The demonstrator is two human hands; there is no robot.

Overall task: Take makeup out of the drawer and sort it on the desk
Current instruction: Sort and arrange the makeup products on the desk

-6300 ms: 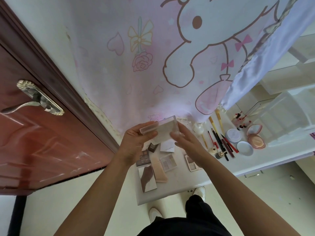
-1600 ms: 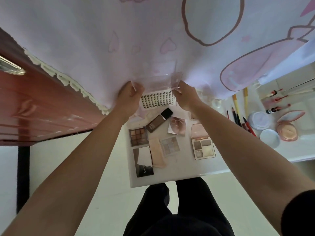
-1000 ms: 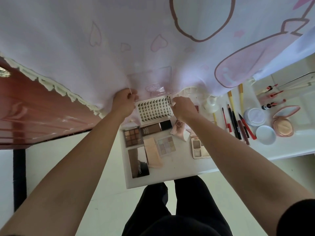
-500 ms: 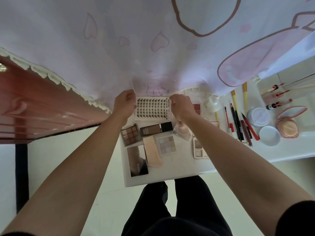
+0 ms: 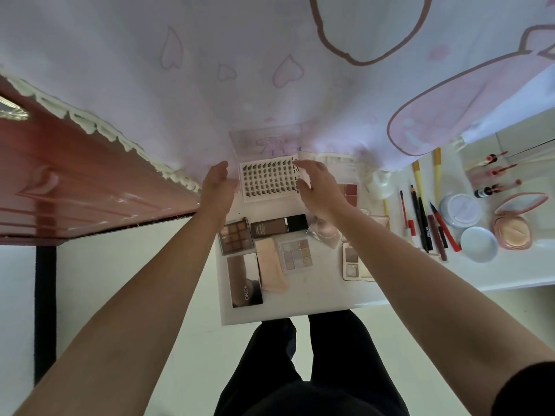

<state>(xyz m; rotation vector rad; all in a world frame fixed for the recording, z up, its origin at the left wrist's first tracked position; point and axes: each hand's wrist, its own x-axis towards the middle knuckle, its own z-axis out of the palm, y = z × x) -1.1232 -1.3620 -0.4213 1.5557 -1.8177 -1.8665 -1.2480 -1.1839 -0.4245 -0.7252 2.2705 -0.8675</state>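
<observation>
A clear box of false lash clusters (image 5: 267, 181) lies at the back of the white desk (image 5: 300, 306), its transparent lid (image 5: 264, 142) raised against the curtain. My left hand (image 5: 217, 187) hovers just left of the box and my right hand (image 5: 315, 184) just right of it; both have relaxed fingers and hold nothing. In front of the box lie a brown eyeshadow palette (image 5: 235, 237), a brown tube (image 5: 277, 228), a pastel palette (image 5: 295, 255), a mirrored palette (image 5: 244, 279) and a peach case (image 5: 271, 265). My right arm hides part of another palette (image 5: 356, 262).
To the right lie several pencils (image 5: 423, 223), yellow brushes (image 5: 417, 181), a white jar (image 5: 459, 210), its lid (image 5: 479, 243), an open pink compact (image 5: 513, 229) and lip glosses (image 5: 492, 172). A pink printed curtain (image 5: 270, 70) hangs behind the desk; a red door (image 5: 75, 187) stands at left.
The lash box came down from in front of the curtain onto the back of the desk with its lid opened. Both hands have let go of it and spread apart.
</observation>
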